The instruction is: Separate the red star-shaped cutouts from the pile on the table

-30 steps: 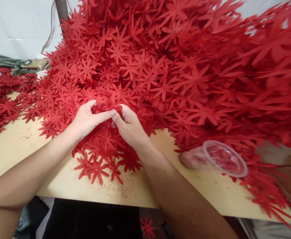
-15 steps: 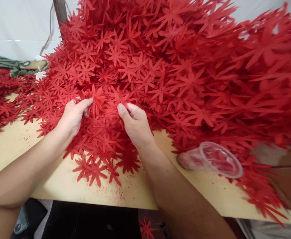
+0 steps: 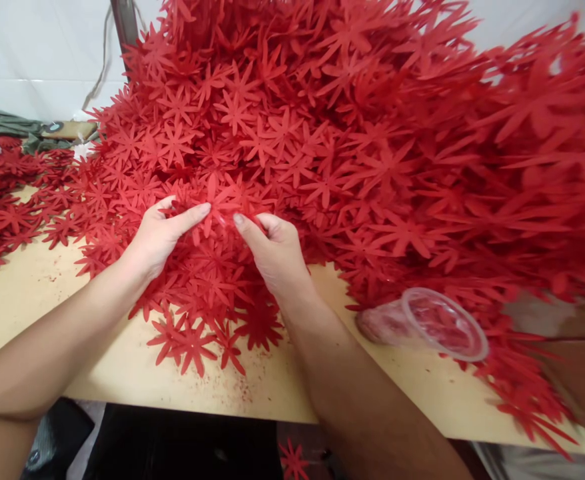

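Observation:
Between my two hands is a red star-shaped flower cutout (image 3: 217,197) with long narrow petals. My left hand (image 3: 165,230) pinches it from the left, the thumb lying on its petals. My right hand (image 3: 272,243) is closed at its right side, thumb against the fingers on red petals. The thumbs are close together; whether both hands hold one piece or two overlapping ones I cannot tell. Directly beneath and behind the hands lies a large pile of like red cutouts (image 3: 282,147). Several loose ones (image 3: 192,347) rest nearer the table's front edge.
A clear plastic cup (image 3: 422,323) lies on its side at the right, red bits inside. More flat cutouts (image 3: 2,220) spread over the left of the pale table (image 3: 142,380). Green cloth (image 3: 7,123) is at the back left. One cutout (image 3: 295,460) lies below the table edge.
My left hand has moved right, bringing its red cutout up against the one at my right hand. The right hand has barely shifted.

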`<state>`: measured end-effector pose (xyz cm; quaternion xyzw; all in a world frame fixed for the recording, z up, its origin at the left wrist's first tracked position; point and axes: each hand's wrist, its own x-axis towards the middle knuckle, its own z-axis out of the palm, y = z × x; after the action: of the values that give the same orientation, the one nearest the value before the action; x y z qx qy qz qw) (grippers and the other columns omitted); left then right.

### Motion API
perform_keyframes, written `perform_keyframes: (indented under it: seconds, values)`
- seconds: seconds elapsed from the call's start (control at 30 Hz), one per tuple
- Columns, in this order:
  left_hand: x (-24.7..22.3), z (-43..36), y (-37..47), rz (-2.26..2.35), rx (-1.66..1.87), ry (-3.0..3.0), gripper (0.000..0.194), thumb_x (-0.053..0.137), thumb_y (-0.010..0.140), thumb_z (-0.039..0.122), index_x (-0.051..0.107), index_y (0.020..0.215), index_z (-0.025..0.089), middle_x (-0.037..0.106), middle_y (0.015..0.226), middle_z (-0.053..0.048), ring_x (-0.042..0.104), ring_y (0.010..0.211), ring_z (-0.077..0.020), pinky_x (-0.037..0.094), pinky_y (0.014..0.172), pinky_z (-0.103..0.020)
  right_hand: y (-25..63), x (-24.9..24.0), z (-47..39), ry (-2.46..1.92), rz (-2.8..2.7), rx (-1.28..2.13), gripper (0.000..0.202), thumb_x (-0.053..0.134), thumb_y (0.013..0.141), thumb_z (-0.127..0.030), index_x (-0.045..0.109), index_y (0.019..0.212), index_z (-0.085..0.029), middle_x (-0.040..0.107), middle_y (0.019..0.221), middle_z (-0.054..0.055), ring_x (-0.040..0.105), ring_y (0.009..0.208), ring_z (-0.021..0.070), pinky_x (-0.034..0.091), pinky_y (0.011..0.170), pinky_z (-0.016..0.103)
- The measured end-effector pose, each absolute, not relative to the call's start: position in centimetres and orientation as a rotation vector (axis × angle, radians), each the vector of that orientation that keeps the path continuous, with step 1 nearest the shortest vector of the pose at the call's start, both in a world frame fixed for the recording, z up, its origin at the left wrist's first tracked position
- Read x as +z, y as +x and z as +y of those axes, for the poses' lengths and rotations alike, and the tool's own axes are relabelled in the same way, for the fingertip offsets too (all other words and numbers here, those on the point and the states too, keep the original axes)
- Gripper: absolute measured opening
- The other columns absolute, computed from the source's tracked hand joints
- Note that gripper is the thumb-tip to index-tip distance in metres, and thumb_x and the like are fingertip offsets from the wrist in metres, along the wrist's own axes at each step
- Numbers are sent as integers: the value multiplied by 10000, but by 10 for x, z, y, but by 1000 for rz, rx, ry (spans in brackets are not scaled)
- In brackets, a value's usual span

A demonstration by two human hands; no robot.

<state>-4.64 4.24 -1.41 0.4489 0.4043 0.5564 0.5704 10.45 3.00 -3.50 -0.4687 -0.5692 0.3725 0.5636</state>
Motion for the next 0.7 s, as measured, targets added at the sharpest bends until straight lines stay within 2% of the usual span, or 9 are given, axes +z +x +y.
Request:
perform_keyframes:
  seconds: [0.1, 0.17, 0.27, 0.33, 0.4, 0.5, 0.6, 0.7]
  values:
    - [-12, 38, -44, 919, 1256, 1176, 285, 827, 560, 312, 643, 715, 159, 679, 731, 31, 624, 688, -85, 512, 762, -227, 102, -34, 30, -1064, -1363, 984, 371, 618, 728, -327, 348, 512, -193, 268, 510, -64, 236, 503, 49, 244, 471, 220]
    - [-10, 35, -40, 923, 1207, 1277, 320, 837, 534, 329, 656, 729, 151, 682, 751, 20, 623, 718, -91, 505, 785, -228, 99, -34, 31, -1016, -1363, 1063, 318, 661, 677, -318, 419, 517, -189, 330, 509, -64, 300, 516, 56, 303, 500, 217]
    - [-10, 34, -36, 980, 1172, 1371, 363, 850, 495, 344, 650, 717, 138, 677, 739, 6, 617, 723, -110, 500, 778, -242, 96, -34, 31, -941, -1355, 1152, 269, 719, 616, -335, 498, 571, -187, 459, 560, -53, 433, 595, 82, 401, 609, 236]
    - [-12, 39, -38, 1028, 1229, 1353, 363, 849, 497, 346, 634, 699, 136, 667, 720, 10, 603, 696, -106, 498, 751, -241, 96, -34, 28, -949, -1394, 1174, 255, 722, 622, -341, 521, 624, -184, 501, 604, -47, 456, 615, 84, 410, 621, 238]
    - [-15, 45, -42, 1061, 1346, 1265, 351, 845, 510, 334, 620, 695, 139, 660, 714, 17, 592, 672, -95, 498, 735, -236, 97, -33, 26, -991, -1448, 1155, 275, 703, 663, -364, 496, 642, -184, 488, 610, -52, 429, 588, 69, 392, 586, 226]
    - [-16, 54, -51, 1048, 1460, 1133, 333, 844, 519, 303, 621, 715, 153, 664, 713, 24, 610, 684, -100, 506, 745, -242, 100, -32, 25, -1025, -1453, 1122, 379, 641, 733, -485, 414, 638, -196, 432, 577, -64, 391, 542, 55, 358, 542, 218]
    - [-15, 56, -56, 1048, 1446, 1129, 320, 844, 523, 308, 627, 709, 163, 664, 692, 21, 628, 714, -123, 512, 748, -256, 103, -34, 27, -1060, -1368, 1051, 439, 581, 754, -586, 390, 651, -204, 368, 569, -66, 343, 522, 55, 327, 516, 225]
    - [-15, 55, -56, 1108, 1422, 1253, 296, 828, 546, 326, 643, 702, 155, 674, 718, 6, 623, 743, -133, 502, 766, -254, 106, -37, 31, -1111, -1288, 918, 471, 553, 764, -613, 349, 626, -211, 283, 564, -62, 276, 515, 63, 288, 492, 234]
